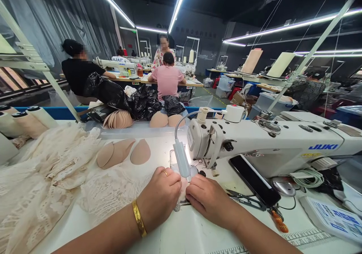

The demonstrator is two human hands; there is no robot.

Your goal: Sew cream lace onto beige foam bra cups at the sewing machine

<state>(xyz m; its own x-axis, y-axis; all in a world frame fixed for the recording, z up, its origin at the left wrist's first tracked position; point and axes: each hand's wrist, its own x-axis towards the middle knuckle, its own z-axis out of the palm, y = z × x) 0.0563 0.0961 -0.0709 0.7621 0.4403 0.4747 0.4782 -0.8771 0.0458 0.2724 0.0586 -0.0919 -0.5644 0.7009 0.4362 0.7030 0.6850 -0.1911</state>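
Just in front of the needle area of a white sewing machine [243,141], my two hands are close together. My left hand [164,193], with a ring and a gold bracelet, is closed with its fingertips pinched on pale fabric [183,189]. Opposite it, my right hand [209,199] has its fingers curled down on the same fabric's right side. Most of that fabric is hidden by the fingers. A small lamp [181,159] on a bent neck lights this spot. Cream lace [113,188] lies spread beside my left hand.
Beige bra cups [140,152] lie behind the lace, with a stack of cups [118,119] farther back. Thread cones [36,118] stand at left. Right of my hands are a phone [254,180], thread snips [246,200] and a plastic case [333,218]. Other people work beyond the table.
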